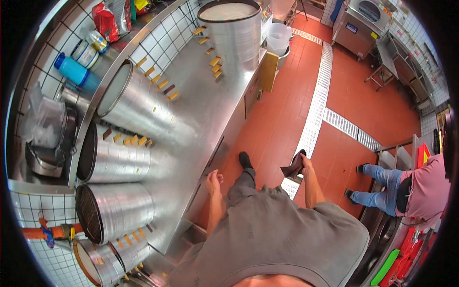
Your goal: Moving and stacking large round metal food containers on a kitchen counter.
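Observation:
My right hand [306, 164] grips a dark brown, floppy item [294, 165], perhaps a cloth or a leather piece, above the metal floor drain grating. Nothing shows in my left hand [214, 181], whose fingers are loosely curled beside the edge of the stainless steel counter [186, 118]. On that counter, to my left, stand several tall stacks of round metal steamer trays, among them a stack [122, 154] with a dark top and another [233, 39] at the far end. Small yellowish and brown tabs stick out from their sides.
A person [423, 186] in a pink top and jeans stands at the right by a steel work unit. The drain grating [319, 97] crosses the red tiled floor [279, 93]. White plastic buckets [279, 36] stand past the counter. An overhead shelf holds a blue bottle [77, 71] and bags.

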`<state>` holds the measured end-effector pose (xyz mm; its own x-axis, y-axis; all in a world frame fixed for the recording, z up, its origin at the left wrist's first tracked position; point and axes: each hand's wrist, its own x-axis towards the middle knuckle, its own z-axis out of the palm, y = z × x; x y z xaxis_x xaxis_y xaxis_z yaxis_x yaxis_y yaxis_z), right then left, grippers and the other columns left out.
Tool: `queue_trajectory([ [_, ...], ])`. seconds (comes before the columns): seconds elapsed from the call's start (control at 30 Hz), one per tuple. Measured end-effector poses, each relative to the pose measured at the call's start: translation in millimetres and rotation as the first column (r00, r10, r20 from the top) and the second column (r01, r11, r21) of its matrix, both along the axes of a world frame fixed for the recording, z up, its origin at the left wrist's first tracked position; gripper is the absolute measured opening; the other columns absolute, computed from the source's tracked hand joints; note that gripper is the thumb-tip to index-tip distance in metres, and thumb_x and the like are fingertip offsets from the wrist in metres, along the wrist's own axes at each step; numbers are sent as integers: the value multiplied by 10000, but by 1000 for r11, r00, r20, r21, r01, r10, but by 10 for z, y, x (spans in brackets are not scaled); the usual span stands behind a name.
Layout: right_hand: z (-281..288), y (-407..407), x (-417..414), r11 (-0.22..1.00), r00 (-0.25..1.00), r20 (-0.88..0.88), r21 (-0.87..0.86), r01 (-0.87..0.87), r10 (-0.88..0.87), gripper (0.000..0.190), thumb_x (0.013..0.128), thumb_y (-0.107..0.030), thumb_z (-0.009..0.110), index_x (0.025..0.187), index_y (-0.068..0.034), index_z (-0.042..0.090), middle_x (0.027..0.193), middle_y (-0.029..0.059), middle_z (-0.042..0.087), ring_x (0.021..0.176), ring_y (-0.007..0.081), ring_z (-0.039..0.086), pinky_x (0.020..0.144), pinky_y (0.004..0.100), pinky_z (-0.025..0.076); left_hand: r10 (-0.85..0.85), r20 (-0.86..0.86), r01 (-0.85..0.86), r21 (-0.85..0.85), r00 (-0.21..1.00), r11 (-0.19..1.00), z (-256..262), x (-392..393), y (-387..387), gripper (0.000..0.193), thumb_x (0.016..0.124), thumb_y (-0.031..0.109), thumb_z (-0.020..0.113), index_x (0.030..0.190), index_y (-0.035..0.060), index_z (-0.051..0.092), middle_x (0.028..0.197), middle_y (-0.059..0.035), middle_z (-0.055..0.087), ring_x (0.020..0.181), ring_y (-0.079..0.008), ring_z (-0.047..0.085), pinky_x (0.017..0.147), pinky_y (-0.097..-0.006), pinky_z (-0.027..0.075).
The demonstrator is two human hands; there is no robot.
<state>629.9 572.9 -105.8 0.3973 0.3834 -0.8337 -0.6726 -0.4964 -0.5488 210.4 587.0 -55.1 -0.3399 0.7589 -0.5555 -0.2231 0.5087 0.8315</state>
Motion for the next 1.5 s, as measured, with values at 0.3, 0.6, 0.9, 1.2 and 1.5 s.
queue_trajectory([
  [0.3, 1069, 2108, 337, 906, 997, -37, 420, -51, 73, 309, 871, -316, 546, 930, -17, 599, 828, 92, 632, 714, 234, 598, 663, 366, 516, -37, -141, 96, 437, 989, 894, 870, 363, 2077, 269, 878, 253, 513, 961, 21, 620, 692, -30, 574, 657, -108, 540, 623, -242, 433],
  [0.6, 2258, 3305, 558, 696, 964, 88, 676, -243, 252, 331, 920, -261, 452, 1182, -64, 504, 1069, 112, 599, 885, 175, 588, 731, 310, 511, 20, -254, 180, 737, 967, 651, 2233, 721, 3915, 257, 885, 199, 529, 1048, 12, 595, 809, -33, 578, 750, -107, 553, 688, -237, 426],
  [0.9, 2763, 5024, 756, 377, 859, 140, 856, -355, 492, 365, 942, -214, 429, 1271, -58, 450, 1130, 119, 578, 887, 157, 585, 733, 289, 515, -79, -884, 399, 127, 461, 908, 3232, 1004, 5190, 607, 829, 525, 484, 1256, 95, 455, 930, -111, 635, 909, -299, 592, 831, -407, 424],
  [1.2, 2906, 6346, 606, 276, 714, 101, 878, -392, 693, 337, 935, -199, 446, 1225, -31, 484, 1078, 95, 608, 919, 175, 610, 809, 304, 501, -203, -694, 412, 147, 691, 899, 2814, 958, 5708, 524, 750, 392, 488, 1138, 54, 584, 1141, -177, 589, 1083, -328, 530, 915, -368, 381],
  [1.5, 2811, 6853, 610, 71, 540, 185, 906, -418, 821, 379, 932, -156, 449, 1265, 23, 454, 1168, 99, 573, 1018, 170, 580, 884, 288, 468, -232, -710, 348, 19, 665, 937, 2939, 1019, 5608, 421, 748, 363, 510, 882, -17, 629, 750, -102, 613, 678, -202, 553, 641, -320, 417],
])
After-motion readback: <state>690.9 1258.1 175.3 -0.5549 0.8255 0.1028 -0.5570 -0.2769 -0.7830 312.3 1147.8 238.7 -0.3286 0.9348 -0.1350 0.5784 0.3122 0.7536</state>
